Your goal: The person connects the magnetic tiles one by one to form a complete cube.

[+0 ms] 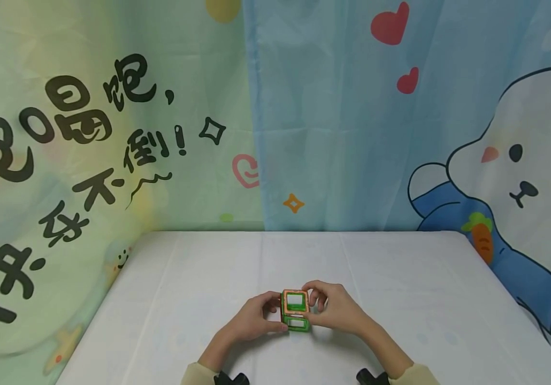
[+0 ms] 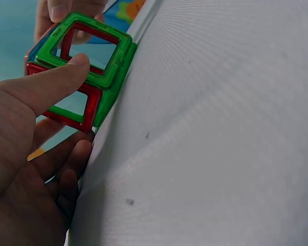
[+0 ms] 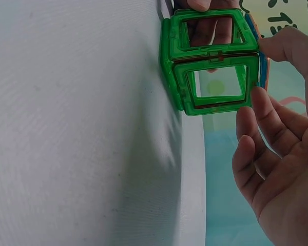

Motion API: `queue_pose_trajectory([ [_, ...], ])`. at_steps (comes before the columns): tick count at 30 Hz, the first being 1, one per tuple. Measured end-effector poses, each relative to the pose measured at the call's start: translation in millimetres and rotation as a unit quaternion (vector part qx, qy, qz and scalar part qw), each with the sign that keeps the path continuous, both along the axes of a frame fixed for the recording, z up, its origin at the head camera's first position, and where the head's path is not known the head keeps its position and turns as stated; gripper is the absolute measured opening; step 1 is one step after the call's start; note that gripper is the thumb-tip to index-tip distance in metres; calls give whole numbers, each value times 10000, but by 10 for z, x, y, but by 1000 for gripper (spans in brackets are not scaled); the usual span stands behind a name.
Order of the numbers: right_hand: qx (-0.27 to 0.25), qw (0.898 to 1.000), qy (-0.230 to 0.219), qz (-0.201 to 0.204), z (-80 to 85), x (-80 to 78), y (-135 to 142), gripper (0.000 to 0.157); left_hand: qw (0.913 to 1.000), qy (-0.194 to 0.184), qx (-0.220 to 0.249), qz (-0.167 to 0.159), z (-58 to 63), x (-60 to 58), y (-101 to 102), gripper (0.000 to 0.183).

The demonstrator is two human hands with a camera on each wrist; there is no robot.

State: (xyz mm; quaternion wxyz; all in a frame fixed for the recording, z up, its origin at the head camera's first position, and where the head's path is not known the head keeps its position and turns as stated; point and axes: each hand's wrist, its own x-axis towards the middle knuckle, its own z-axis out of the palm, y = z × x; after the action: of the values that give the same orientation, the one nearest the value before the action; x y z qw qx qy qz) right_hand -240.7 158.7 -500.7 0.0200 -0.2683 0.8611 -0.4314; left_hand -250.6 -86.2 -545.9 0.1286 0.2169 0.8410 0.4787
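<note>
A small cube of magnetic building tiles (image 1: 297, 308) sits between the two hands at the front middle of the table. Its top tile (image 1: 296, 291) is orange; green tiles form the front and right sides, and a red one shows at the left wall (image 2: 92, 110). My left hand (image 1: 254, 319) holds the cube from its left, thumb pressed on the front green tile (image 2: 100, 77), with some fingers hidden behind it. From the right, my right hand (image 1: 334, 307) pinches the top tile's edge between thumb and fingers. A blue tile edge (image 3: 263, 72) shows under the orange one.
A white cloth covers the table (image 1: 198, 267). Behind it hangs a printed curtain (image 1: 323, 133) with hearts, dark lettering and a cartoon animal. Black wrist mounts (image 1: 231, 378) show near both sleeves at the bottom.
</note>
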Motion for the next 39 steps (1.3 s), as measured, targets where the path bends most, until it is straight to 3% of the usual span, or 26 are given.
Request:
queue_pose_trajectory([
  [7, -184, 9998, -36, 115, -43, -12, 20, 42, 10000, 6, 53, -22, 1, 2, -8, 63],
  [15, -81, 9997, -243, -32, -26, -4, 16, 44, 10000, -4, 80, -55, 4, 6, -9, 63],
  [22, -136, 9988, -464, 0, -34, 13, 37, 56, 9999, 5, 98, -77, 5, 9, -8, 62],
  [32, -141, 9996, -225, 7, -96, 10, 49, 55, 10000, 2, 56, -72, -14, -4, -3, 61],
  [39, 196, 9998, 29, -47, -80, 44, 37, 57, 9999, -2, 67, -74, -21, -10, -11, 60],
])
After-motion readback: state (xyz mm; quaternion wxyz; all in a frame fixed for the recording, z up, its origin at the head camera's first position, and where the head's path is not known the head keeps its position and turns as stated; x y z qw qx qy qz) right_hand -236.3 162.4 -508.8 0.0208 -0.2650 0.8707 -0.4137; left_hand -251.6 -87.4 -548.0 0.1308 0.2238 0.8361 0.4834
